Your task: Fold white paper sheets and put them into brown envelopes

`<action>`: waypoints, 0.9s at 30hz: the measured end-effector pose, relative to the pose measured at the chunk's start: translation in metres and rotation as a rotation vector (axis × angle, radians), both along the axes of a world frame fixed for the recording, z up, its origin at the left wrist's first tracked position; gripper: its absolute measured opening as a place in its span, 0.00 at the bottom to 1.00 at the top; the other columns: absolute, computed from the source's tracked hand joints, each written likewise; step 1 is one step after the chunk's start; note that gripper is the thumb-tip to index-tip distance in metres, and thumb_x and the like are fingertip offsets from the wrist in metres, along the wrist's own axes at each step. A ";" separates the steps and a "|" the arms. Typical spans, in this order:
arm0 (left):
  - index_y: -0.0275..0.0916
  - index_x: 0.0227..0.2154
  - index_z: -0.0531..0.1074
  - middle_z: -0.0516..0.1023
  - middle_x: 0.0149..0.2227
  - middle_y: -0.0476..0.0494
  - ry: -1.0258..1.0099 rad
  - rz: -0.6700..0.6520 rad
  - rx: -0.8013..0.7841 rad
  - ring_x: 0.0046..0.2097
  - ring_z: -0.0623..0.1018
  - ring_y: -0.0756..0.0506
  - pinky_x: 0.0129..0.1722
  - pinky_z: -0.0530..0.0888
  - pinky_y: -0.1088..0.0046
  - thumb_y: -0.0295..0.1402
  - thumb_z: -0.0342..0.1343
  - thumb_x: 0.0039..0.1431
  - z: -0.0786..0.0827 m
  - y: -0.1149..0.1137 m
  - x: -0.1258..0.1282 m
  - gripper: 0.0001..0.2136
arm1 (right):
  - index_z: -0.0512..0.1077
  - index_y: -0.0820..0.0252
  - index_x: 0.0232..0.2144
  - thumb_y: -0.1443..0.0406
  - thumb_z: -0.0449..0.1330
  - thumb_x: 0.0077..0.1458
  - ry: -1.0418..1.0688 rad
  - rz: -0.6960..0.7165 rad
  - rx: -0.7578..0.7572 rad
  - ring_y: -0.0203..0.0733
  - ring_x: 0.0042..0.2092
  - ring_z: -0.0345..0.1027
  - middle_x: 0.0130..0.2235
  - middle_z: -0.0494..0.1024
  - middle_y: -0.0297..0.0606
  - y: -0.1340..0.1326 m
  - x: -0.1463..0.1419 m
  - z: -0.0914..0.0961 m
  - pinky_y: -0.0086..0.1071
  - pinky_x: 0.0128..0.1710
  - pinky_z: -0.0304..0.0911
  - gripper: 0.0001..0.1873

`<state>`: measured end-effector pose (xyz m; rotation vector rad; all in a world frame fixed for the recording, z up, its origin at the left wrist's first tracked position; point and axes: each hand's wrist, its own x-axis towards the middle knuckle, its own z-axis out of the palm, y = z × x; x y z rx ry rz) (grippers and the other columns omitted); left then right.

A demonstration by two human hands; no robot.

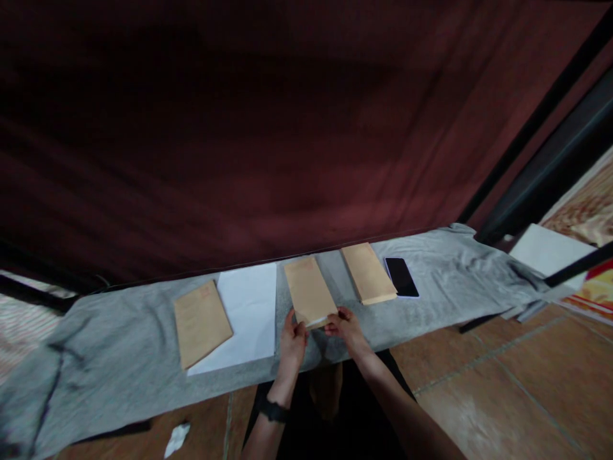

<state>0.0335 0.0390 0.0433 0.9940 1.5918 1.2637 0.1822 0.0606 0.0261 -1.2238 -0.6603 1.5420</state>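
A brown paper envelope (310,289) lies in front of me on the grey cloth, its near end between my two hands. White paper shows at the opening of that end. My left hand (292,340) grips the near left corner, thumb and fingers pressed together. At the near right corner, my right hand (343,324) pinches the envelope's edge. To the left, another brown envelope (201,322) overlaps white paper sheets (251,313). On the right lies a stack of brown envelopes (368,273).
Grey cloth (450,275) covers the long narrow bench. A phone (402,278) with a dark screen lies beside the right-hand stack. Dark red fabric (306,140) rises behind the bench. A crumpled white tissue (177,439) is on the tiled floor (479,396). Dark poles stand at the right.
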 end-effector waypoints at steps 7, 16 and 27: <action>0.39 0.52 0.70 0.69 0.20 0.57 0.102 0.020 -0.040 0.20 0.69 0.50 0.22 0.65 0.75 0.32 0.60 0.53 -0.008 -0.002 -0.009 0.22 | 0.69 0.54 0.24 0.59 0.67 0.39 -0.116 0.137 -0.046 0.39 0.20 0.69 0.21 0.77 0.32 0.001 0.005 -0.002 0.32 0.21 0.68 0.11; 0.38 0.53 0.71 0.73 0.22 0.54 0.318 -0.018 -0.090 0.28 0.75 0.46 0.32 0.69 0.72 0.20 0.57 0.47 -0.009 -0.003 -0.014 0.26 | 0.68 0.53 0.21 0.59 0.66 0.43 -0.353 0.197 0.026 0.37 0.19 0.65 0.16 0.71 0.28 0.001 0.005 -0.006 0.31 0.21 0.62 0.10; 0.37 0.57 0.67 0.81 0.38 0.40 0.501 -0.129 -0.115 0.41 0.80 0.42 0.43 0.70 0.68 0.22 0.52 0.56 0.004 -0.011 -0.014 0.24 | 0.62 0.58 0.63 0.67 0.55 0.59 -1.396 0.235 0.656 0.52 0.57 0.64 0.58 0.70 0.49 -0.016 0.012 -0.002 0.44 0.56 0.61 0.29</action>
